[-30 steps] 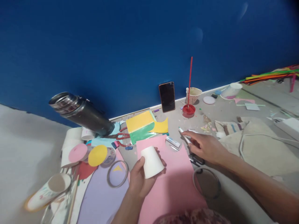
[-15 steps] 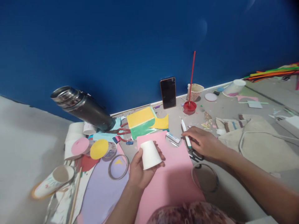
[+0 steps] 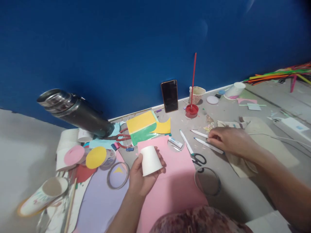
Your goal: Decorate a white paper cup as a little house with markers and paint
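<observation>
The fingers of the left hand [image 3: 139,176] wrap around a small white paper cup [image 3: 150,160], held upside down and tilted, thumb on its left side and the other fingers curled round the right; the cup is lifted above a sheet of pink paper [image 3: 172,191] on the worktop [image 3: 233,200].

The right hand [image 3: 230,140] lies flat-ish over a white marker pen with a blue tip [image 3: 207,145], its fingertips [image 3: 211,139] touching the pen's rear part; whether they pinch it or only rest on it cannot be told. A second white pen [image 3: 198,133] lies just beyond the fingers, and a third white pen with a green band [image 3: 186,146] lies to their left. Black-handled scissors [image 3: 199,159] sit just beside that third pen, nearer the person, with a clear tape ring [image 3: 207,181] below them.

Left of the cup hand lie another tape ring [image 3: 118,175] on lilac paper [image 3: 102,207], a yellow paper disc [image 3: 96,157] and a pink disc [image 3: 74,155]. Farther off, a dark steel flask [image 3: 75,112] lies on its side, and a black phone [image 3: 169,96] leans upright against the blue wall [image 3: 145,42], near a red dish holding a red stick [image 3: 191,110].
</observation>
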A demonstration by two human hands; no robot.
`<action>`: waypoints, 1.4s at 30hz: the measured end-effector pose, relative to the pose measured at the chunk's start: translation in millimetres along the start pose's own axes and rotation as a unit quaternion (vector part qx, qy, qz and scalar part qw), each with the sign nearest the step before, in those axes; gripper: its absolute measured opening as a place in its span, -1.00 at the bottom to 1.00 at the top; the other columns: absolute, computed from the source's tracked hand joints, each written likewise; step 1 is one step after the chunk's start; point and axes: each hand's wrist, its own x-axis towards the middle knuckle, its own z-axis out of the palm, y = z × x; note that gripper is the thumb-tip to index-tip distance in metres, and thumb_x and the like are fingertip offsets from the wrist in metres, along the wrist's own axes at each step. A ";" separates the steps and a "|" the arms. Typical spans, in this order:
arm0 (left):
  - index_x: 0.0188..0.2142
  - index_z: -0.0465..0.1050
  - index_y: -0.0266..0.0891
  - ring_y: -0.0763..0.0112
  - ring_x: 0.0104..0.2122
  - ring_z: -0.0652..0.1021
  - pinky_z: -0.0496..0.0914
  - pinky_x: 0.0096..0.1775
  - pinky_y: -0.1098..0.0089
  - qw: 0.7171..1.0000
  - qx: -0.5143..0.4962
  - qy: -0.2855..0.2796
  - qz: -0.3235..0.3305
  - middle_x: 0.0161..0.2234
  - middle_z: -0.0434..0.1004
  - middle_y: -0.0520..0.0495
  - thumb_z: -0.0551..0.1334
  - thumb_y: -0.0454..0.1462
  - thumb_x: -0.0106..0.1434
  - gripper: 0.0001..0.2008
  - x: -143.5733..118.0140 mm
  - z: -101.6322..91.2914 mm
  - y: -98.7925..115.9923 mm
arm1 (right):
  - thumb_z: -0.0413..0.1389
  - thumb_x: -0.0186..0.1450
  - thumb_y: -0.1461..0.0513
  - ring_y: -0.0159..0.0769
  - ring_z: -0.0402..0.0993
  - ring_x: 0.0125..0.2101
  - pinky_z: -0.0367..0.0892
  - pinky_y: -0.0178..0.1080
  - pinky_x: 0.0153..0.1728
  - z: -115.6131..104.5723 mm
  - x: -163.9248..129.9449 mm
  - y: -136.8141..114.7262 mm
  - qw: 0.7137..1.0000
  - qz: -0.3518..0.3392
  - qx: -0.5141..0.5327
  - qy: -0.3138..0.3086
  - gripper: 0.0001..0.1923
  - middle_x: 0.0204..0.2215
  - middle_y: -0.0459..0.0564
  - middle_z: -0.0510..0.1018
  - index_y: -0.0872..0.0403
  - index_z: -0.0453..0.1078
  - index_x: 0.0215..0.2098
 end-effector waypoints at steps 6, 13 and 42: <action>0.03 0.56 -0.35 0.08 -0.25 0.62 0.49 -0.31 0.21 1.000 0.004 0.000 0.003 -0.17 0.59 -0.25 0.37 -0.03 0.29 -0.53 -0.1 0.9 -0.3 | 0.14 0.42 0.08 -0.14 0.56 -0.33 0.09 -0.21 -0.39 5.8 -4.0 -0.3 0.999 0.018 -0.030 -0.018 -0.77 -0.31 0.02 0.72 -0.02 0.58 -0.28; 0.04 0.54 -0.33 0.06 -0.24 0.62 0.48 -0.30 0.20 1.000 0.000 -0.002 0.001 -0.14 0.59 -0.26 0.36 -0.05 0.30 -0.54 -0.5 0.3 -0.3 | 0.13 0.41 0.13 -0.10 0.58 -0.25 0.14 -0.24 -0.39 11.0 13.0 -1.4 0.999 0.001 -0.041 -0.018 -0.82 -0.20 0.08 0.69 0.00 0.53 -0.28; 0.16 0.44 -0.37 0.08 -0.33 0.68 0.60 -0.35 0.16 1.000 0.019 -0.010 0.008 -0.24 0.65 -0.27 0.27 0.03 0.39 -0.44 3.0 -14.4 -8.9 | 0.33 0.31 0.07 -0.38 0.36 -0.64 0.32 -0.31 -0.65 39.1 -37.9 -106.6 0.760 -0.057 0.643 -0.078 -0.75 -0.52 -0.04 0.63 0.04 0.61 -0.13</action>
